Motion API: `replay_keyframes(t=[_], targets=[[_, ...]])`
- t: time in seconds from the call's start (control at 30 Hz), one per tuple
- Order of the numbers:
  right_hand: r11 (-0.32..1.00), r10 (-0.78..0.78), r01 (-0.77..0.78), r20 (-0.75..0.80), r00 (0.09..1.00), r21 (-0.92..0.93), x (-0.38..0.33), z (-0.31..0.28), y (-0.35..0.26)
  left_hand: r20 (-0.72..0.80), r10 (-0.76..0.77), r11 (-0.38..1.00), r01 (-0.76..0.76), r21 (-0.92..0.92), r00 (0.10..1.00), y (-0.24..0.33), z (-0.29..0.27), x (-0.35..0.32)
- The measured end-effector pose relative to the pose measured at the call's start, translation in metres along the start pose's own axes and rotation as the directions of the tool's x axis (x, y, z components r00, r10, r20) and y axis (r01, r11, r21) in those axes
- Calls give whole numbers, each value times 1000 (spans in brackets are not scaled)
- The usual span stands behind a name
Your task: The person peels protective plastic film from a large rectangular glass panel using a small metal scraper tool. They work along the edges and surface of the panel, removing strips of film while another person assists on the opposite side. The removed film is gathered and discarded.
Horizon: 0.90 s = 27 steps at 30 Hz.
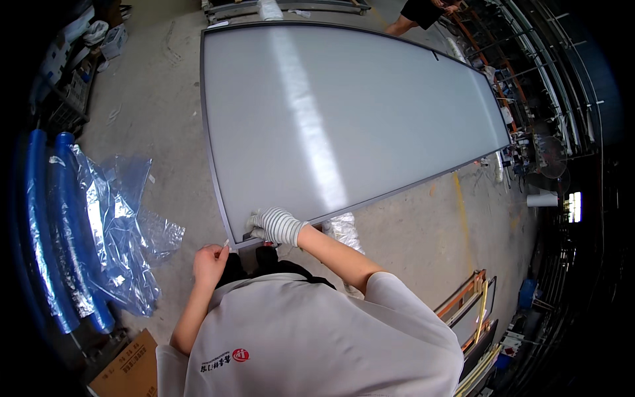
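Note:
A large framed panel (370,106), pale grey with a dark grey frame, lies flat in front of me. My right hand (278,226), in a grey-and-white striped glove, is at the panel's near left corner. Its fingers are curled over a small dark thing beside the frame, too hidden to name. Just outside that corner is my left hand (210,264), bare, with thumb and fingertips pinched together. A tiny whitish bit shows at those fingertips, too small to make out.
Blue film-wrapped rolls (65,231) and crumpled clear plastic sheeting (122,218) lie at left. A cardboard box (126,367) is at lower left. Leaning frames (473,311) stand at lower right. Racks of long profiles (555,73) line the right side. Another person (420,13) stands beyond the panel.

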State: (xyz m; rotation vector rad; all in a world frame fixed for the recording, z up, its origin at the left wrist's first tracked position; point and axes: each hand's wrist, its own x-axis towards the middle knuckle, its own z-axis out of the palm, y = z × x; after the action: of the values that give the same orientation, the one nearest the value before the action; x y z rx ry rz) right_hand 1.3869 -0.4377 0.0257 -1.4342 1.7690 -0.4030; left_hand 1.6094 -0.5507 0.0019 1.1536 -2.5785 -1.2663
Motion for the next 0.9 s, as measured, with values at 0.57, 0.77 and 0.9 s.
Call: replay_keyframes(t=[0.57, 0.77, 0.9], targets=[[970, -170, 153, -82, 982, -188, 30, 17, -4, -21, -161, 985, 161, 56, 987, -3, -14, -6], [977, -46, 22, -107, 993, -214, 24, 14, -12, -6, -196, 979, 196, 56, 981, -2, -11, -6], [970, -139, 122, -72, 988, -208, 11, 14, -9, -13, -191, 981, 191, 33, 982, -9, -6, -6]])
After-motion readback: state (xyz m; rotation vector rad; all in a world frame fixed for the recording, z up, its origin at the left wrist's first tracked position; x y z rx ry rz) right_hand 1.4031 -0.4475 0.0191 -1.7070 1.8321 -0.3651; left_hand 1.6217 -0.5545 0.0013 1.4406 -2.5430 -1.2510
